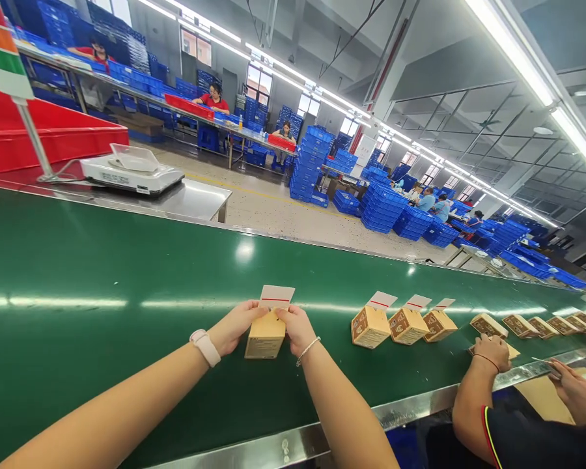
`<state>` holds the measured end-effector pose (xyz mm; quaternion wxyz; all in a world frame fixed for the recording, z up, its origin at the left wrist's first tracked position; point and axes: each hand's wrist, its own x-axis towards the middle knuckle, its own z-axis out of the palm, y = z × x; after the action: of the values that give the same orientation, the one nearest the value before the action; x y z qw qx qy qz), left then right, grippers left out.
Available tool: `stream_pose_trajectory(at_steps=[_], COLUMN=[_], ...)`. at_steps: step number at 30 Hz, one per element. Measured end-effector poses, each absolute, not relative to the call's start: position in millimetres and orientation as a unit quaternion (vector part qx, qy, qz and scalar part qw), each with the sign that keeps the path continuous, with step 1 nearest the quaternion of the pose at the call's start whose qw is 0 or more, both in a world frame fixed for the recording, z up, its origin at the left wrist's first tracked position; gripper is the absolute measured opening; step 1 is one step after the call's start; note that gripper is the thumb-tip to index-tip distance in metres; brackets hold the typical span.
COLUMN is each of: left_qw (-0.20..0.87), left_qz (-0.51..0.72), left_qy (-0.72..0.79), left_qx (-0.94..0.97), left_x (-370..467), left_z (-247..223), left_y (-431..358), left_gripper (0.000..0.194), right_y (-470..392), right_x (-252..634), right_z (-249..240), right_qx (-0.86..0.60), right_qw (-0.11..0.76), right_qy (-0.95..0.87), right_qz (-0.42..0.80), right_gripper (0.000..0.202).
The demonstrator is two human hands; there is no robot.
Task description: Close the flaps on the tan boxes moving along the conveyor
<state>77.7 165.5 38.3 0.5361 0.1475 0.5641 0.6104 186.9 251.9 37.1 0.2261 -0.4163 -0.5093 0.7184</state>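
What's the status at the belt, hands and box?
Left hand and right hand both grip the tan box. Flap up. Co-worker's hand farther down the belt.

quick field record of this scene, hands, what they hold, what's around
left hand: grips the left side of the small cardboard box
right hand: grips the box's right side
box state: upright on the green conveyor belt, white flap raised
same belt: row of similar boxes to the right
co-worker's hand: on a box further right
behind belt: weighing scale, stacked blue crates
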Motion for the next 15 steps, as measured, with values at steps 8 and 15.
stream_pose_trajectory(at_steps=[8, 15], left_qw=[0.487, 0.300], left_qz=[0.580, 0.691], left_qy=[0.632, 0.607], left_qx=[0.164, 0.254], left_x=[91, 98], left_z=[44, 117], left_y=[199, 133], left_gripper=[0.046, 0.052], right_y=[268, 276], right_x=[196, 244], right_z=[38, 58], right_qx=[-0.447, -0.462], right_qw=[0.271, 0.420], right_qy=[-0.547, -0.575], right_qz=[0.654, 0.529], right_gripper=[0.020, 0.049])
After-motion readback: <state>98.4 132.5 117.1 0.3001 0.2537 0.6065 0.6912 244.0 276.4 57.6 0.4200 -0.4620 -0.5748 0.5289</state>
